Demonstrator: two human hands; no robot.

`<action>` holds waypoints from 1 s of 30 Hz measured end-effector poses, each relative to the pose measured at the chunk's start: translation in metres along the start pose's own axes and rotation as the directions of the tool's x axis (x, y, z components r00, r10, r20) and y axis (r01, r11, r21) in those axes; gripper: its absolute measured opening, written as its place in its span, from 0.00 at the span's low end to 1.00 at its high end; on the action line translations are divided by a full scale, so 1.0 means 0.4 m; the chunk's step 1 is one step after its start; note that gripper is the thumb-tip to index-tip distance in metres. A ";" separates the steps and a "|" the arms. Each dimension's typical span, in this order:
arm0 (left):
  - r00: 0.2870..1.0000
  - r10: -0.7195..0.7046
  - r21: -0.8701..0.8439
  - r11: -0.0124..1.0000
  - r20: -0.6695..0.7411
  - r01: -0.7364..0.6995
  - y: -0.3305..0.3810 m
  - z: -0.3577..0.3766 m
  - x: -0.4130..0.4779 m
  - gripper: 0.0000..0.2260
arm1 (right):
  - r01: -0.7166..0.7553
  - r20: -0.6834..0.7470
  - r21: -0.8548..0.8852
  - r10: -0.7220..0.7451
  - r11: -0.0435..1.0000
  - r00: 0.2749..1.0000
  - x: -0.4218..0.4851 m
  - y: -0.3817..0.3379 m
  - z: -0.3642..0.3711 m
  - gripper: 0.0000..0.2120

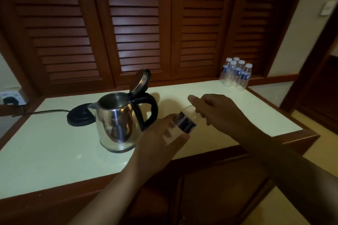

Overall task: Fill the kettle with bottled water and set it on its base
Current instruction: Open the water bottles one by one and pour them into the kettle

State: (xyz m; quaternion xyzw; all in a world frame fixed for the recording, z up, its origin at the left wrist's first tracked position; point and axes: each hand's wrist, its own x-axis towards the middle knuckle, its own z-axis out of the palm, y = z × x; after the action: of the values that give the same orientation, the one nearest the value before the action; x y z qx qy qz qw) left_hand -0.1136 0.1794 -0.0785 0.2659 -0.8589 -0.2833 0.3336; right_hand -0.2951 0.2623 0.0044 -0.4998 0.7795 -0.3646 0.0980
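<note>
Both hands, left [164,133] and right [214,109], grip a bottle [185,121] at the open kettle's [117,118] three o'clock; pouring and the base [78,116] remain.

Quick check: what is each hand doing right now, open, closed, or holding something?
Left hand: closed around the lower body of the clear plastic water bottle with a dark label.
Right hand: closed on that bottle's other end.

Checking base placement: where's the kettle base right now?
In the head view, the black base sits on the counter, left of and just behind the steel kettle, its cord running left toward the wall socket.
</note>
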 end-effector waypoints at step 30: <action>0.960 -0.151 -0.307 0.925 0.237 0.222 0.191 0.751 0.691 0.15 | 0.179 -0.025 0.582 -0.203 0.793 0.979 0.467 0.783 -0.414 0.12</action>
State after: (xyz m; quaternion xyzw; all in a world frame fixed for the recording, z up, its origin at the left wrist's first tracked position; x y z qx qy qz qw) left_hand -0.5275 0.1471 -0.0964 0.2557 -0.8001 -0.4803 0.2528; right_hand -0.6923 0.2549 -0.0466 -0.5290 0.5742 -0.5834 0.2236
